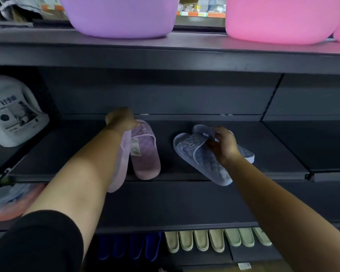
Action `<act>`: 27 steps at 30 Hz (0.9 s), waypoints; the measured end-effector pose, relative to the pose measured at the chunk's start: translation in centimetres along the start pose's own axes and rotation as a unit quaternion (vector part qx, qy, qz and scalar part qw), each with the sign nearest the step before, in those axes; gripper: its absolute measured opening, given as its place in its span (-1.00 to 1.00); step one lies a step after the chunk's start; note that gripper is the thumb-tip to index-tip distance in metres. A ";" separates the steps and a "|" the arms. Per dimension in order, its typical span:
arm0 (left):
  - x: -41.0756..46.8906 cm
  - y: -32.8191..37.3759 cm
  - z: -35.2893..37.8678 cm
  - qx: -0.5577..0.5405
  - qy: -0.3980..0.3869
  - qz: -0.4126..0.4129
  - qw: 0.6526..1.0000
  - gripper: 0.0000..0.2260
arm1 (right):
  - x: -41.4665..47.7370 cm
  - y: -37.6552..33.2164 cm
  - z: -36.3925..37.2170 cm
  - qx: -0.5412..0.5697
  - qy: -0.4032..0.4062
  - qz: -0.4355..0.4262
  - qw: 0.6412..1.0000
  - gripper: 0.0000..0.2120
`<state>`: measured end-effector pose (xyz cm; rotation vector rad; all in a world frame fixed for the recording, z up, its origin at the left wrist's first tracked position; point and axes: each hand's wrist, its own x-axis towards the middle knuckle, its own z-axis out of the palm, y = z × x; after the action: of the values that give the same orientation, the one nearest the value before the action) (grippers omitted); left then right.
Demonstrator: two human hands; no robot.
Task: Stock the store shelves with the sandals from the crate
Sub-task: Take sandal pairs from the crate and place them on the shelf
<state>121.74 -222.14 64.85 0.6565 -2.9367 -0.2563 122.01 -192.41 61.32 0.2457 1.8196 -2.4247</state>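
We are placing pairs on the shelf (273, 150): left hand (122, 119) grips pink sandals (145, 158), right hand (224, 146) pinches blue sandals (196, 154). Next, probably, straighten and release.

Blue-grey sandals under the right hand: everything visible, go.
The blue-grey sandals are a pair of slides that look like soft moulded foam, with diamond quilting on footbed and strap and a small logo on one strap. They lie crossed and overlapping on the dark shelf, with the left one's heel slightly past the front edge. The right hand grips them at the straps. The pink pair sits apart to the left.
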 end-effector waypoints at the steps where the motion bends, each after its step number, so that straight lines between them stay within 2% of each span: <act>1: 0.4 -0.2 0.0 -0.007 -0.004 -0.004 1.000 -0.69 | 0.1 0.0 -0.2 -0.009 -0.018 -0.006 1.000 -0.73; 4: 0.9 -1.5 0.6 -0.101 -0.049 0.018 0.993 -0.69 | -0.1 -0.3 -0.5 -0.067 -0.079 -0.022 0.994 -0.58; 5: 0.8 -2.0 1.0 -0.142 -0.056 0.021 0.988 -0.69 | 0.0 -0.4 -0.3 -0.088 -0.076 -0.020 0.993 -0.62; 8: 0.5 -2.6 1.4 -0.190 -0.025 0.022 0.981 -0.69 | 0.7 -0.5 0.1 -0.159 -0.006 0.001 0.987 -0.88; 10: 0.0 -2.9 1.2 -0.219 0.001 0.032 0.975 -0.71 | 0.5 0.0 0.3 -0.196 0.022 -0.012 0.980 -0.85; 13: -1.0 -4.1 1.0 -0.255 0.021 0.065 0.965 -0.72 | -1.6 1.1 1.0 -0.272 0.054 -0.109 0.955 -0.73; 15: -1.9 -5.2 1.2 -0.274 0.027 0.072 0.959 -0.74 | -3.6 1.8 1.9 -0.335 0.095 -0.197 0.916 -0.64; 17: -2.9 -6.5 1.7 -0.285 0.064 0.058 0.955 -0.73 | -5.0 3.0 3.2 -0.344 0.133 -0.289 0.883 -0.67; 19: -5.1 -7.5 2.4 -0.275 0.127 0.025 0.953 -0.67 | -6.0 4.2 5.0 -0.322 0.093 -0.300 0.893 -0.80; 22: -10.2 -8.2 3.6 -0.269 0.213 -0.014 0.939 -0.51 | -7.0 6.9 7.6 -0.352 -0.073 -0.215 0.908 -0.85; 24: -13.1 -7.8 4.1 -0.297 0.169 -0.042 0.939 -0.44 | -7.1 9.0 8.6 -0.378 -0.138 -0.178 0.898 -0.85; 27: -15.3 -6.7 4.7 -0.262 0.021 -0.055 0.963 -0.27 | -7.4 10.9 9.7 -0.420 -0.147 -0.182 0.877 -0.76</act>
<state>137.50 -220.90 57.74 0.7216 -2.6123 -0.9731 130.51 -204.91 55.06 -0.5452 2.6841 -1.4505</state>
